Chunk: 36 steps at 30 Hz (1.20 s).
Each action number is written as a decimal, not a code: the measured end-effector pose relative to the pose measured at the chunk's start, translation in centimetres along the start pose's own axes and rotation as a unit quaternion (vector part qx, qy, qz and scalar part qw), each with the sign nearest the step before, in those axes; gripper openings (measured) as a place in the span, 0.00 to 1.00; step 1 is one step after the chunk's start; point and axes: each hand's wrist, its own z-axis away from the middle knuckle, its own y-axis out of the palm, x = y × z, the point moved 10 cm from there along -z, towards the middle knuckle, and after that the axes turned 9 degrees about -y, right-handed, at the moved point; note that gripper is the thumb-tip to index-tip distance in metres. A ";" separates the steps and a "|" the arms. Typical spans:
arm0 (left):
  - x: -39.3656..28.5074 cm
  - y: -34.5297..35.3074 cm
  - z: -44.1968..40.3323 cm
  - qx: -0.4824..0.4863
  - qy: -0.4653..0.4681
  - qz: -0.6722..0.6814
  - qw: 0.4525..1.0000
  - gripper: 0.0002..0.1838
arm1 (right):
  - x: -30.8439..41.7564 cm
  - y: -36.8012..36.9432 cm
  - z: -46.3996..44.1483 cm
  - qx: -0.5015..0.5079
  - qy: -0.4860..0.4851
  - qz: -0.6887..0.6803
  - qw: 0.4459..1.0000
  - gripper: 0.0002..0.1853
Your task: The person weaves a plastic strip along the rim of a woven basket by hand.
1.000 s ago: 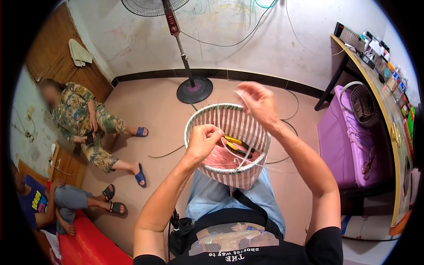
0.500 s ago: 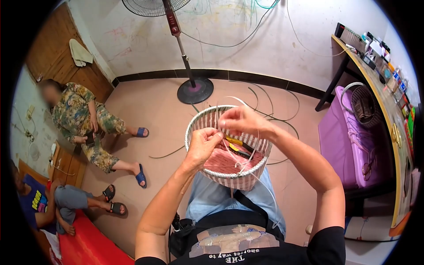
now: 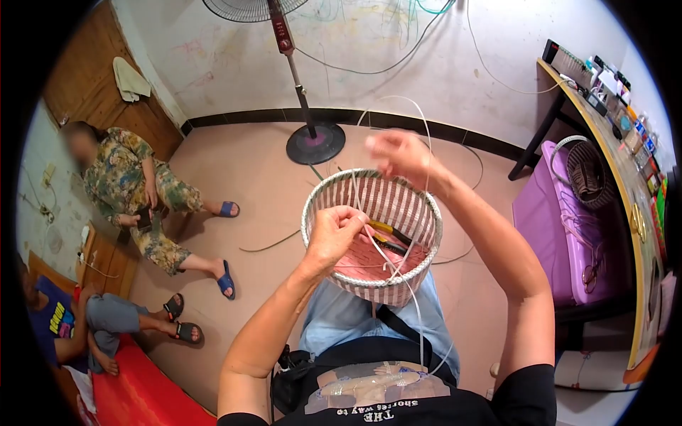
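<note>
A round basket [image 3: 420, 220] woven in brown and white stripes rests on my lap, its pale rim facing up. My left hand [image 3: 334, 234] is closed in a pinch over the basket's left side, holding a thin white strip [image 3: 354, 186]. That strip arches up in a tall loop above the basket. Near the far rim my right hand [image 3: 403, 157] is raised beside the loop, its fingers smeared by motion. Inside the basket lie yellow-handled pliers [image 3: 383, 228] and a dark tool [image 3: 389, 246]. More white strip crosses the near rim and hangs over my lap.
A standing fan [image 3: 315, 142] is ahead by the wall. On the right are a purple bin [image 3: 540, 220] and a cluttered table [image 3: 625, 192]. Two people sit at the left, one in patterned clothes [image 3: 124, 170]. Long strips lie on the floor beyond the basket.
My right hand has moved up and away from my left hand, and the white strip now forms a tall loop. My left hand keeps its pinch.
</note>
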 end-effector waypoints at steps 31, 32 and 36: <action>0.6 1.7 0.2 0.075 -0.077 -0.074 0.991 0.08 | 2.9 3.0 1.2 0.002 -0.133 0.099 0.986 0.13; 1.0 2.1 0.4 0.095 -0.104 -0.053 0.989 0.08 | 4.2 1.9 -0.2 -0.027 -0.180 0.067 0.981 0.12; 1.3 2.8 0.6 0.134 -0.108 -0.056 0.984 0.08 | 5.7 -5.7 -3.9 -0.208 -0.202 -0.039 0.956 0.11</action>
